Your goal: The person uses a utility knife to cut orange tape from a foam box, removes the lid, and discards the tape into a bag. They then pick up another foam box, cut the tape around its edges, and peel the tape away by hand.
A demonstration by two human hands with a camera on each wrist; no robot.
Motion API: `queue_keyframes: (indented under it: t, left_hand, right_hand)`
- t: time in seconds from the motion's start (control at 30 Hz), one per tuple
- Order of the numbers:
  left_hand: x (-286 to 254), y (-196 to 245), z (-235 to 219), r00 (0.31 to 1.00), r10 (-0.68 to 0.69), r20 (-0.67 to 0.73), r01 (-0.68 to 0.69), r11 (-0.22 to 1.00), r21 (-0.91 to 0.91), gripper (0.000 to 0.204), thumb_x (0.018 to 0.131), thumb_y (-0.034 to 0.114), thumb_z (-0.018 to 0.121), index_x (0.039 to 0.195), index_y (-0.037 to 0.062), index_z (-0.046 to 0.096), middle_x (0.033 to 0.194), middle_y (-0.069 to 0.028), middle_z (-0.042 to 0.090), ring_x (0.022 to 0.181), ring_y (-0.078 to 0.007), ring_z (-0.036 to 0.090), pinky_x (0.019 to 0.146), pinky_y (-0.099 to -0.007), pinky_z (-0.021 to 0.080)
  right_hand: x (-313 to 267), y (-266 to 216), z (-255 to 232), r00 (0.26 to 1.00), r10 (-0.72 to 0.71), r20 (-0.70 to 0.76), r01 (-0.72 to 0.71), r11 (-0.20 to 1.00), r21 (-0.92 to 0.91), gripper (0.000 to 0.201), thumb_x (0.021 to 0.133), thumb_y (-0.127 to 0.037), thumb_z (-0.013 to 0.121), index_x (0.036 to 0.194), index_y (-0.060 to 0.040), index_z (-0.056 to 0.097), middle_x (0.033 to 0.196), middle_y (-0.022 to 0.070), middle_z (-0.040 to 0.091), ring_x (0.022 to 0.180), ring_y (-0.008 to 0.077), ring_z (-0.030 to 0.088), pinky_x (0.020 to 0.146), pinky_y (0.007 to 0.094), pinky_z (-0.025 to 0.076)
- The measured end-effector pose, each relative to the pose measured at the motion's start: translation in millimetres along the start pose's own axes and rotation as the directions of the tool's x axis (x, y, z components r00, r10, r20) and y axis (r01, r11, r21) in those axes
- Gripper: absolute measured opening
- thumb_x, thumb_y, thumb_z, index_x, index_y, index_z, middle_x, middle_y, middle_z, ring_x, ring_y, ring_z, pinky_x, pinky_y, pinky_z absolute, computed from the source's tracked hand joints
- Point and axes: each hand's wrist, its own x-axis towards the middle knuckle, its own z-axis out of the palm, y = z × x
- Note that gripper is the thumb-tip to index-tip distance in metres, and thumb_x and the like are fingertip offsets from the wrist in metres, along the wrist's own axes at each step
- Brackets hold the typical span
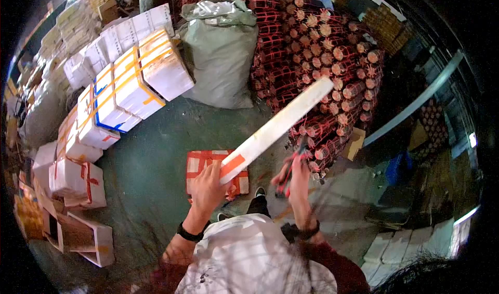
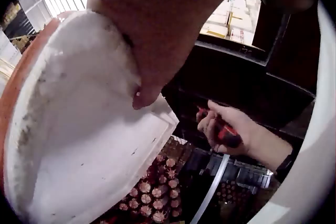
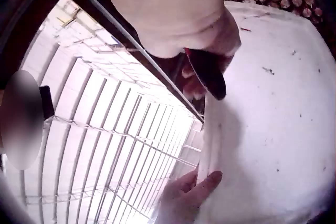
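A white foam box lid [image 1: 280,125] is held up on edge, slanting away to the upper right in the head view, with orange tape near its close end. My left hand [image 1: 208,189] grips that end, the thumb [image 2: 148,98] lying on the lid's broad face. In my right hand [image 1: 300,185] is a red-and-black handled tool [image 2: 229,136], fingers curled round it. Its dark handle [image 3: 209,74] overlaps the lid's edge in the right wrist view; the fist hides much of the tool. Below the lid sits a white box [image 1: 195,162] crossed with orange-red tape.
White foam boxes [image 1: 127,86] with coloured tape line the left side. A stuffed sack [image 1: 221,60] stands ahead, beside a high stack of red-netted bundles [image 1: 322,49]. An open white box frame [image 1: 101,237] lies at lower left. Green floor [image 1: 150,153] shows between.
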Motion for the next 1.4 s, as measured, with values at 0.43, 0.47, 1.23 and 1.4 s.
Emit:
queue_keyframes:
  t: [0.43, 0.47, 1.23, 1.4]
  left_hand:
    - [-16, 7, -5, 0.995, 0.009, 0.103, -0.014, 0.999, 0.051, 0.069, 0.067, 0.016, 0.082, 0.127, 0.0005, 0.052, 0.114, -0.0157, 0.065, 0.101, -0.0326, 0.065, 0.086, -0.0411, 0.052]
    - [-17, 7, -5, 0.995, 0.016, 0.096, -0.021, 0.998, 0.051, 0.069, 0.068, 0.016, 0.082, 0.127, 0.0004, 0.052, 0.114, -0.0158, 0.065, 0.101, -0.0328, 0.065, 0.086, -0.0412, 0.052]
    - [-21, 2, 4, 0.989, 0.056, 0.135, -0.066, 0.995, 0.071, 0.073, 0.068, 0.021, 0.083, 0.131, 0.0018, 0.050, 0.119, -0.0135, 0.063, 0.106, -0.0317, 0.063, 0.092, -0.0410, 0.050]
    - [-18, 0, 0, 0.981, 0.099, 0.165, -0.113, 0.991, 0.078, 0.073, 0.069, 0.022, 0.082, 0.131, 0.0015, 0.050, 0.120, -0.0127, 0.062, 0.109, -0.0309, 0.061, 0.093, -0.0422, 0.049]
  right_hand:
    - [-14, 50, -17, 0.912, 0.278, 0.300, -0.010, 0.748, -0.664, 0.050, 0.098, -0.043, 0.056, 0.084, 0.0042, 0.064, 0.061, 0.0056, 0.059, 0.057, 0.0118, 0.052, 0.055, 0.0336, 0.043]
    - [-11, 56, -19, 0.917, 0.260, 0.304, 0.012, 0.742, -0.671, 0.050, 0.098, -0.043, 0.056, 0.084, 0.0041, 0.064, 0.061, 0.0057, 0.059, 0.057, 0.0121, 0.053, 0.055, 0.0340, 0.043]
    - [17, 9, -26, 0.794, 0.476, 0.378, 0.145, 0.455, -0.879, 0.053, 0.099, -0.045, 0.055, 0.072, 0.0009, 0.062, 0.057, 0.0068, 0.063, 0.050, 0.0159, 0.062, 0.049, 0.0335, 0.049]
    - [41, -14, -25, 0.609, 0.702, 0.369, -0.053, 0.501, -0.864, 0.048, 0.099, -0.042, 0.056, 0.075, -0.0014, 0.060, 0.059, 0.0041, 0.060, 0.049, 0.0144, 0.061, 0.046, 0.0301, 0.049]
